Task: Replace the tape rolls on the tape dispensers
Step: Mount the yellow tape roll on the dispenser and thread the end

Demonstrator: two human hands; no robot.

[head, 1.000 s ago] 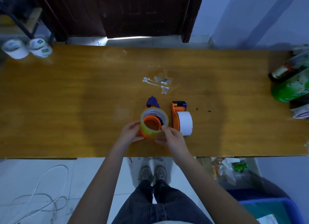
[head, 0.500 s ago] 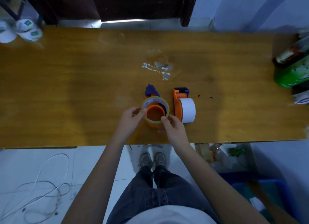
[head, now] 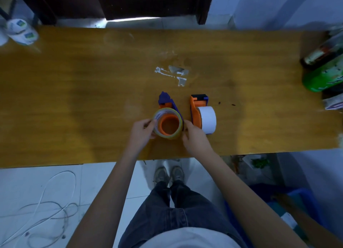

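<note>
Two orange and purple tape dispensers lie on the wooden table [head: 74, 99]. The left dispenser [head: 168, 104] carries a clear yellowish tape roll [head: 161, 116] around its orange hub. My left hand [head: 142, 130] pinches the roll's left rim with thumb and fingers. My right hand [head: 194, 136] holds the roll's right side, fingers curled against it. The right dispenser [head: 196, 108] stands just beyond my right hand and holds a white tape roll [head: 207, 119].
Torn tape scraps [head: 172, 73] are stuck to the table behind the dispensers. White rolls [head: 20, 31] sit at the far left corner, bottles and a green packet [head: 324, 71] at the right edge. A white cable [head: 46, 201] lies on the floor, and a blue bin [head: 297, 201] stands lower right.
Both hands stay on the clear roll; the left fingers have shifted up onto its left rim, and the roll sits lower around the orange hub. The head view has shifted slightly.
</note>
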